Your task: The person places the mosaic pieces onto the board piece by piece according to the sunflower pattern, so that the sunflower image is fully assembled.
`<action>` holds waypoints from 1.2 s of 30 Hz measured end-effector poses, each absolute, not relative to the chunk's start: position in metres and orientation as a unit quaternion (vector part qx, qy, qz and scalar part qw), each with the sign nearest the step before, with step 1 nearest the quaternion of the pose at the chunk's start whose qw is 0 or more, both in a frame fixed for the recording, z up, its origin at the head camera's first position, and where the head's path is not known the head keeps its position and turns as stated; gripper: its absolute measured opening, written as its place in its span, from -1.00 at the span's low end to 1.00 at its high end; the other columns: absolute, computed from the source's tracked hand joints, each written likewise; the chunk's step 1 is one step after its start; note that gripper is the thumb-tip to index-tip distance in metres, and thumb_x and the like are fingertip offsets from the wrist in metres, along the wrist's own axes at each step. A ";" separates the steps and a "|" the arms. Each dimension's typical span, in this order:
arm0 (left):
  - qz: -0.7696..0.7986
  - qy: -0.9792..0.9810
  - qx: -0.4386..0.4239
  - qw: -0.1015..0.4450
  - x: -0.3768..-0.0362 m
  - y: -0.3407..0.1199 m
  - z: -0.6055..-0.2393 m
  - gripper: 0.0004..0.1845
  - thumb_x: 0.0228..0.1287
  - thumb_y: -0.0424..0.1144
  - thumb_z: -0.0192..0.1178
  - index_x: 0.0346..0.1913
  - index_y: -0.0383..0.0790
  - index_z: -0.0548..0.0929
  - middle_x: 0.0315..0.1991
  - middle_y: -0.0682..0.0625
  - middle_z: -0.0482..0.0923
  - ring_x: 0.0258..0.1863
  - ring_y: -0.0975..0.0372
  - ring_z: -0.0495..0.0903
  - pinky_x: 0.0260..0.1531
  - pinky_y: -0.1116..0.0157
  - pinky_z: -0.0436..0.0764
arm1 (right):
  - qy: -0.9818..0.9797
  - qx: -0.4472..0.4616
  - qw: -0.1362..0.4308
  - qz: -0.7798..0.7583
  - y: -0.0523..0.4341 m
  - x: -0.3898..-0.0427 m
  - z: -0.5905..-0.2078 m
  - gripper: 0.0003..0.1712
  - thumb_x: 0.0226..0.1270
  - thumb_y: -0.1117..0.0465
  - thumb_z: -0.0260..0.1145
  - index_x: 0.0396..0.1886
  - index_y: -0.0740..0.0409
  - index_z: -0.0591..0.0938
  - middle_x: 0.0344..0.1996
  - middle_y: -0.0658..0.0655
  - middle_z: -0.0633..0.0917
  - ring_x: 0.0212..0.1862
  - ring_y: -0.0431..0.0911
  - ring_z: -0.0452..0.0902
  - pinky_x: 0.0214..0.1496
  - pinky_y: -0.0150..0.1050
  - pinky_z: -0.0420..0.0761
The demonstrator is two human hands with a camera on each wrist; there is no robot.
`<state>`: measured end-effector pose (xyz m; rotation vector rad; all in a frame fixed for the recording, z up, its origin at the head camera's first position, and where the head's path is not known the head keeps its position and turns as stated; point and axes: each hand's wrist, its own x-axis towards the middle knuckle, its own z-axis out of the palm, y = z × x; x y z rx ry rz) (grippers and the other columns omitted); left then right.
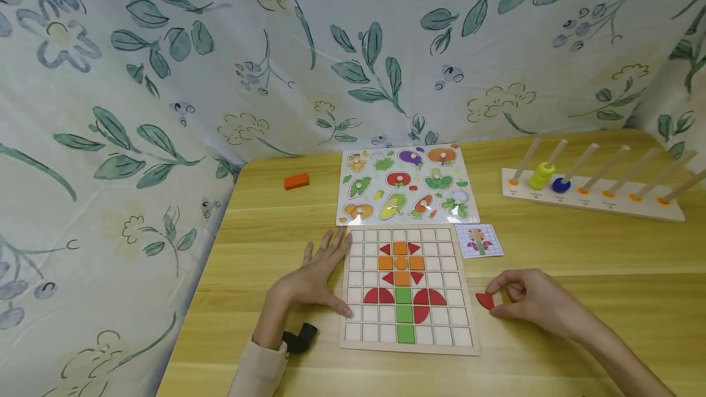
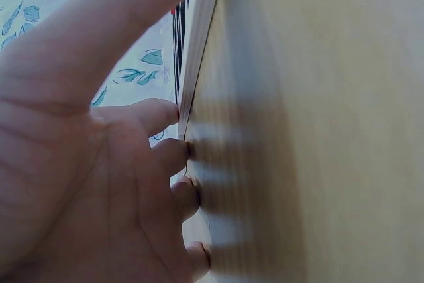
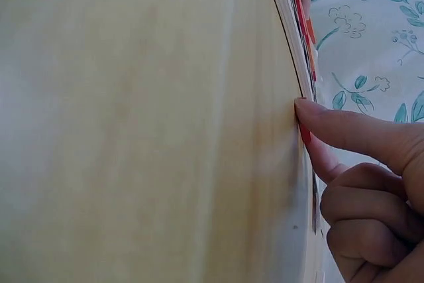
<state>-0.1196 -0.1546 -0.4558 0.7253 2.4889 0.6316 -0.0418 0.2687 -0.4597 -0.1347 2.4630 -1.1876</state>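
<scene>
A wooden grid board (image 1: 353, 339) lies flat on the table, its squares partly filled with orange, green and red pieces that form a flower. My left hand (image 1: 314, 277) rests along the board's left edge with fingers spread, the thumb touching the lower left rim. To the right of the board, my right hand (image 1: 543, 302) pinches a red quarter-circle piece (image 1: 485, 301) between thumb and index finger, just above or on the table. In the right wrist view the same red piece (image 3: 305, 132) shows edge-on at the fingertips. A small pattern card (image 1: 480, 241) with a printed flower lies at the board's upper right.
A vegetable knob puzzle (image 1: 408, 184) lies behind the board. At the back right stands a wooden peg rack (image 1: 592, 198) with yellow and blue rings. An orange block (image 1: 296, 181) sits at the back left, and a black bent object (image 1: 300, 339) lies near the left wrist.
</scene>
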 end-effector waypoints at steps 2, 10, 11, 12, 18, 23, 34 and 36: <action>0.229 0.907 0.263 0.236 -0.119 -0.155 -0.456 0.57 -0.19 0.19 0.66 0.70 -0.04 -0.30 0.70 -0.03 -0.58 0.68 -0.03 -0.58 0.58 -0.27 -0.49 | 0.879 -0.053 0.203 -0.427 0.268 -0.042 -0.459 -0.66 0.12 0.20 0.60 -0.15 0.22 0.72 -0.62 -0.06 0.28 -0.56 -0.29 0.15 -0.53 -0.34 0.16; 0.226 0.908 0.263 0.236 -0.119 -0.155 -0.455 0.56 -0.17 0.19 0.66 0.70 -0.05 -0.30 0.70 -0.03 -0.58 0.68 -0.03 -0.57 0.58 -0.28 -0.49 | 0.875 -0.066 0.174 -0.446 0.258 -0.041 -0.449 -0.64 0.24 0.09 0.55 -0.04 0.17 0.75 -0.64 -0.11 0.26 -0.57 -0.33 0.14 -0.57 -0.36 0.22; 0.227 0.908 0.263 0.236 -0.119 -0.156 -0.455 0.56 -0.18 0.19 0.66 0.70 -0.05 -0.30 0.70 -0.03 -0.58 0.68 -0.03 -0.57 0.58 -0.28 -0.49 | 0.872 -0.065 0.177 -0.452 0.252 -0.041 -0.447 -0.63 0.24 0.08 0.55 -0.03 0.17 0.75 -0.64 -0.10 0.25 -0.57 -0.32 0.13 -0.57 -0.36 0.21; 0.228 0.907 0.262 0.237 -0.119 -0.156 -0.455 0.56 -0.18 0.19 0.66 0.70 -0.05 -0.29 0.70 -0.04 -0.58 0.68 -0.03 -0.57 0.58 -0.28 -0.49 | 0.868 -0.066 0.181 -0.458 0.246 -0.042 -0.445 -0.62 0.24 0.07 0.55 -0.03 0.16 0.76 -0.64 -0.10 0.24 -0.56 -0.31 0.13 -0.56 -0.35 0.20; 0.230 0.908 0.262 0.235 -0.119 -0.155 -0.455 0.57 -0.18 0.19 0.66 0.70 -0.05 -0.30 0.70 -0.03 -0.58 0.69 -0.04 -0.57 0.58 -0.29 -0.47 | 0.837 -0.107 0.216 -0.492 0.189 -0.044 -0.440 -0.69 0.16 0.15 0.60 -0.13 0.15 0.77 -0.64 -0.07 0.25 -0.54 -0.29 0.15 -0.51 -0.37 0.18; 0.224 0.908 0.265 0.235 -0.119 -0.154 -0.454 0.57 -0.17 0.21 0.65 0.70 -0.03 -0.32 0.70 -0.01 -0.61 0.68 -0.03 -0.58 0.59 -0.29 -0.47 | 0.831 -0.150 0.210 -0.492 0.147 -0.047 -0.441 -0.75 0.09 0.21 0.64 -0.25 0.13 0.78 -0.70 -0.10 0.23 -0.60 -0.30 0.09 -0.52 -0.41 0.14; 0.226 0.908 0.262 0.237 -0.119 -0.154 -0.453 0.56 -0.17 0.21 0.65 0.70 -0.04 -0.31 0.70 -0.02 -0.60 0.69 -0.03 -0.57 0.59 -0.29 -0.46 | 0.864 -0.129 0.186 -0.450 0.116 -0.050 -0.449 -0.74 -0.04 0.24 0.70 -0.36 0.03 0.77 -0.76 -0.10 0.31 -0.65 -0.27 0.17 -0.55 -0.41 0.21; 0.229 0.907 0.260 0.239 -0.119 -0.154 -0.453 0.57 -0.17 0.20 0.65 0.70 -0.04 -0.32 0.70 -0.02 -0.61 0.68 -0.02 -0.57 0.59 -0.28 -0.47 | 0.868 -0.132 0.180 -0.444 0.116 -0.051 -0.449 -0.73 -0.05 0.21 0.71 -0.35 -0.01 0.78 -0.75 -0.11 0.32 -0.64 -0.28 0.18 -0.53 -0.40 0.22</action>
